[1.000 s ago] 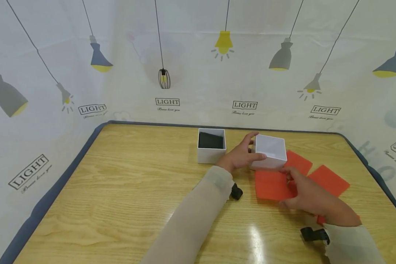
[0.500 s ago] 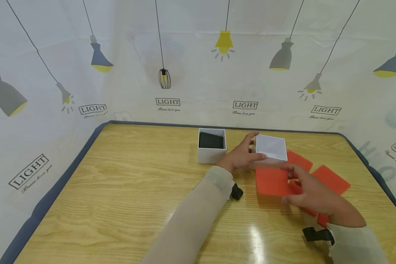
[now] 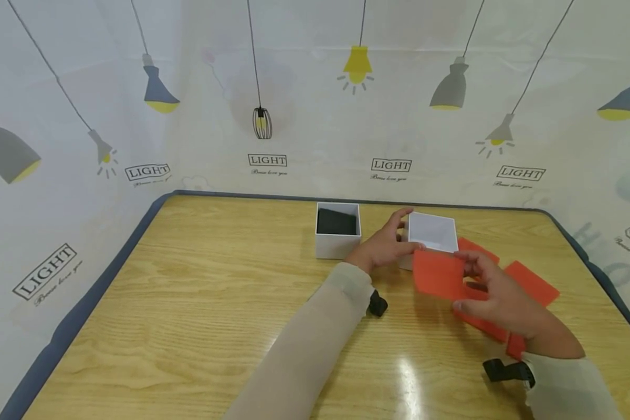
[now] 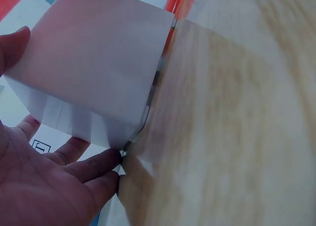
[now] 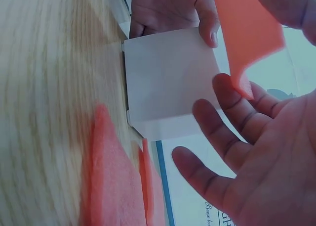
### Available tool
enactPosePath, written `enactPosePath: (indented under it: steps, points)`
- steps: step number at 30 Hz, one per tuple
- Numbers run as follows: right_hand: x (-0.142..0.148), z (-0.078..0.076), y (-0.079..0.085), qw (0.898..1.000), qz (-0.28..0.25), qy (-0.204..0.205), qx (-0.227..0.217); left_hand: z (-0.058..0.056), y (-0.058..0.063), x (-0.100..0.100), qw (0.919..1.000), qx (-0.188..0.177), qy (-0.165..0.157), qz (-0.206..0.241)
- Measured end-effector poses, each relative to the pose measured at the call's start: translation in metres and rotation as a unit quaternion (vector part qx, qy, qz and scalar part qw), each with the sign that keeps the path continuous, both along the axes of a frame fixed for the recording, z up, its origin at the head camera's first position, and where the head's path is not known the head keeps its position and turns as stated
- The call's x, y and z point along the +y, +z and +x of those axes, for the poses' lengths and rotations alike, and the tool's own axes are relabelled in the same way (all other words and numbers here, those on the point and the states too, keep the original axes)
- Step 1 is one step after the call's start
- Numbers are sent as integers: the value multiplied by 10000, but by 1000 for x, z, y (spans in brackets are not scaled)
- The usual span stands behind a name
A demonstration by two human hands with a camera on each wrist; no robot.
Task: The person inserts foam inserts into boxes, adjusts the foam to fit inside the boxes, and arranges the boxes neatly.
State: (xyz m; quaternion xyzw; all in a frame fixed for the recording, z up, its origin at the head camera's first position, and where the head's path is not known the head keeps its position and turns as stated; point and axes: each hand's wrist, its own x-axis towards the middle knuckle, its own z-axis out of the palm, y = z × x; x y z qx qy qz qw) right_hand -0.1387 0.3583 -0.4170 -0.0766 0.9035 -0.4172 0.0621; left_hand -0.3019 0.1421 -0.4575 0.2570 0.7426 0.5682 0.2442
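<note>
My left hand (image 3: 384, 247) holds a white square box (image 3: 433, 232) by its left side, thumb at the front rim and fingers along the side and behind. The box is open at the top, and its inside looks white. My right hand (image 3: 504, 300) pinches a red foam sheet (image 3: 437, 274) by its right edge, raised in front of the box's front wall. In the right wrist view the foam sheet (image 5: 254, 33) bends slightly between thumb and fingers. Seen from the left wrist, the box's side wall (image 4: 98, 53) fills the space by the left thumb.
Left of the hands stands a second white box (image 3: 338, 247) with a black piece (image 3: 336, 221) inside. More red foam sheets (image 3: 532, 283) lie on the wooden table (image 3: 199, 303) around the right hand. A lamp-printed curtain (image 3: 315, 105) stands behind the table edge.
My right hand has lifted the red foam sheet from low in front of the box up toward its front rim. My left hand and both boxes have stayed in place.
</note>
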Motion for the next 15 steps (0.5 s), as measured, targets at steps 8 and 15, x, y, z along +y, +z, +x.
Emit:
enactPosePath:
  steps: [8, 15]
  points:
    - [0, 2, -7, 9959, -199, -203, 861, 0, 0, 0, 10000, -29, 12, -75]
    - [0, -1, -10, 9930, -493, -323, 1028, -1, -1, 1, 9999, 45, 48, -109]
